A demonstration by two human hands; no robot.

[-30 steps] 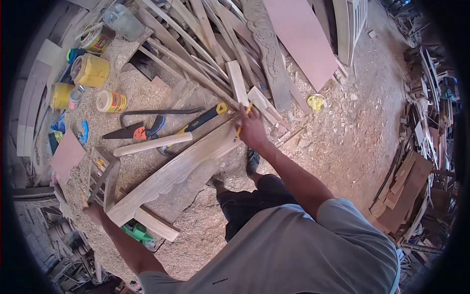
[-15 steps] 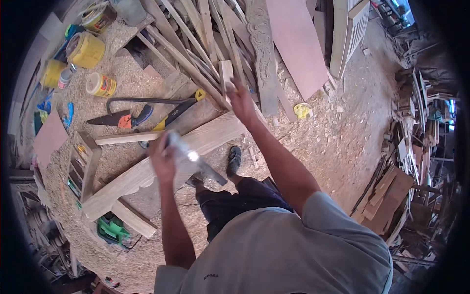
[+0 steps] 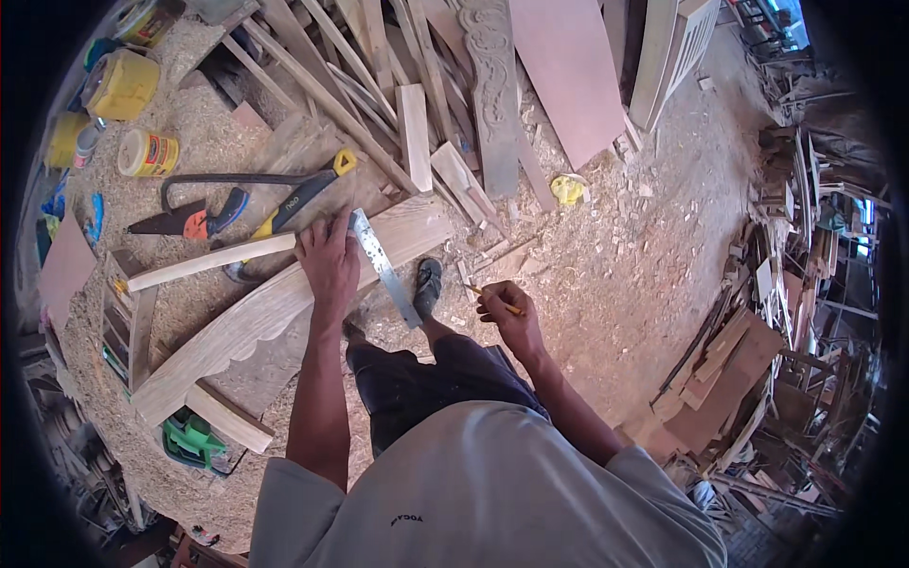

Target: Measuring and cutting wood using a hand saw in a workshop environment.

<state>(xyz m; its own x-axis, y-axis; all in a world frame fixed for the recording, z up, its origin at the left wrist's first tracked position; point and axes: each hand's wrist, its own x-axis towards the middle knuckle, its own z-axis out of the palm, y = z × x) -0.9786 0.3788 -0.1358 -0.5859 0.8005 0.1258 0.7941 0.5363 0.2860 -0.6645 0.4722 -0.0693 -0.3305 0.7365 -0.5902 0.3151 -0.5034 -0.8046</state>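
My left hand (image 3: 329, 260) grips a metal square (image 3: 383, 265) at its upper end, across the long pale board (image 3: 222, 341) with a scalloped edge. The blade sticks out over the board's lower edge toward my feet. Right of it, my right hand (image 3: 507, 314) holds a yellow pencil (image 3: 514, 309) in closed fingers, clear of the board. Above and left of my left hand lie a wooden stick (image 3: 208, 261), a tool with a yellow-and-black handle (image 3: 294, 201), a saw (image 3: 166, 223) with an orange part and a long dark bent bar (image 3: 227, 178).
Yellow tubs (image 3: 121, 85) stand upper left. A green power tool (image 3: 189, 437) lies lower left. Wood strips (image 3: 369, 76), a carved board (image 3: 488, 114) and a pink panel (image 3: 568, 66) fill the top. Scrap wood (image 3: 729, 369) is piled along the right.
My left hand has risen from the lower left to the board's upper part with the metal square. My right hand, with the pencil, has moved down and right, off the board.
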